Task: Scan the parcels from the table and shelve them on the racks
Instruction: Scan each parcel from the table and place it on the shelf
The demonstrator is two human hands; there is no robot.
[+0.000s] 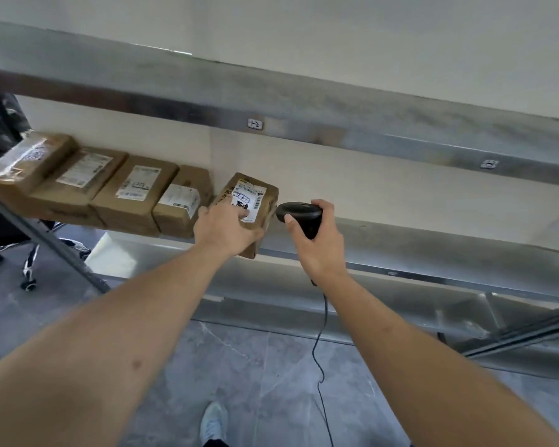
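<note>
Just beside four shelved boxes [88, 185], parcel [255, 195] overhanging shelf edge [400, 269].

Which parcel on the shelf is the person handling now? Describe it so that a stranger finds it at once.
Look at the grey metal rack shelf holding a row of brown cardboard parcels. The one meant is the brown cardboard parcel at the right end, apart from the other four. Only this one is under the left hand, beside the black handheld scanner.
</note>
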